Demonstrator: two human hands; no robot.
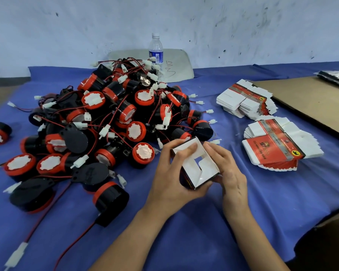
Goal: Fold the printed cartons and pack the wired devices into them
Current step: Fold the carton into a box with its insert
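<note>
I see the small printed cardboard carton [196, 167], white inside, just off the near right edge of the heap of black-and-red round wired devices [110, 118]. Its open mouth faces up at me, long axis tilting downward. The left hand [168, 180] curls round its left wall, fingertips over the far rim. The right hand [231, 173] pinches the right wall.

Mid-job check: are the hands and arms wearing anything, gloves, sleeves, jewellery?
No. The left hand and right hand are bare, no gloves or rings; the left forearm and right forearm are bare to the frame edge, no sleeve, watch or band showing.
</note>
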